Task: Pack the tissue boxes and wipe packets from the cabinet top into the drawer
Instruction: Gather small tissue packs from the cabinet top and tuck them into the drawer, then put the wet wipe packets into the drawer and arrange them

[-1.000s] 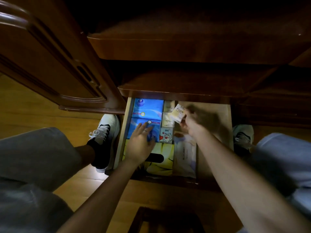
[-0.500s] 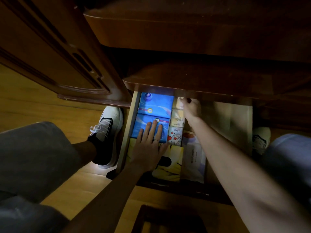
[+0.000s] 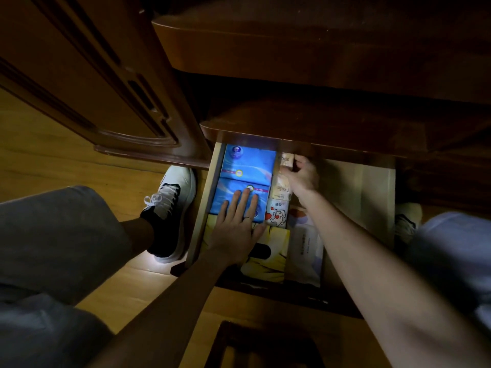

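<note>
While left hand (image 3: 236, 227) lies flat, fingers straight, on blue pack (image 3: 239, 199) at drawer (image 3: 358, 208) left edge, right hand (image 3: 303, 176) pinches beige packet (image 3: 285, 162) at back edge. Packet likely light, soft, slippery; grip by sides.

Glossy plastic wraps the blue packs (image 3: 245, 166); the drawer (image 3: 372, 187) is pale matt wood, the cabinet (image 3: 292, 57) above it dark polished wood.
</note>
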{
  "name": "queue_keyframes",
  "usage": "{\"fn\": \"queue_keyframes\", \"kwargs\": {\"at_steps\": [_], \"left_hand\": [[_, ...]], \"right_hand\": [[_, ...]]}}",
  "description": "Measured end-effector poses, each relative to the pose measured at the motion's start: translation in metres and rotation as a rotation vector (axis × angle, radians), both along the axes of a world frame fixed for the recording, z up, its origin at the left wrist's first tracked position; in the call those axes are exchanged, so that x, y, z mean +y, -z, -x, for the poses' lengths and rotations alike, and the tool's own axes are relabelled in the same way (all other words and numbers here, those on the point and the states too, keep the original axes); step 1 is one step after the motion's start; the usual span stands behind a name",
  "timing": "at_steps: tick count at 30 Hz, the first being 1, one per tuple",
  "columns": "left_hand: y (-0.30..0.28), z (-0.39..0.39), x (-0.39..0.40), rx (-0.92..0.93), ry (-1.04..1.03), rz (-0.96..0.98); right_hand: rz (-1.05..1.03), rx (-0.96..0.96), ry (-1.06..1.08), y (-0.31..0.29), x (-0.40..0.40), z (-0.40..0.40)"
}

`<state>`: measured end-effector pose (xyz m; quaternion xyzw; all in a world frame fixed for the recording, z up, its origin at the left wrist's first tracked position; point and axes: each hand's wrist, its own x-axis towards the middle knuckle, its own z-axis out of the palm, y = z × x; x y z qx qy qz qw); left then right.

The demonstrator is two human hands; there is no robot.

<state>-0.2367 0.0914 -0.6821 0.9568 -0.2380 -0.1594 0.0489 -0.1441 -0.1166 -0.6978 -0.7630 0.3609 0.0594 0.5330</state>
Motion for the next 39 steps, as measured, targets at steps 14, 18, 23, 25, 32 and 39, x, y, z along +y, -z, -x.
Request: {"fn": "queue_keyframes", "kwargs": {"at_steps": [14, 18, 23, 25, 32, 39], "left_hand": [[-0.049, 0.008, 0.002, 0.195, -0.034, 0.051], [-0.068, 0.015, 0.004, 0.247, -0.024, 0.006], [-0.066, 0.013, 0.0, 0.313, -0.078, -0.025], [-0.059, 0.016, -0.001, 0.298, -0.05, -0.079], [-0.056, 0.02, -0.004, 0.231, -0.062, -0.102], [-0.133, -0.001, -0.009, 0.136, 0.023, -0.003]], "right_hand": [[-0.683, 0.203, -0.057, -0.068, 0.013, 0.051], [-0.707, 0.23, -0.05, -0.076, 0.005, 0.045], [-0.744, 0.323, -0.006, -0.057, 0.015, 0.05], [-0.777, 0.333, 0.031, -0.05, 0.013, 0.051], [-0.468, 0.284, 0.076, -0.068, 0.012, 0.056], [-0.115, 0.084, -0.08, -0.17, -0.024, 0.086]]}}
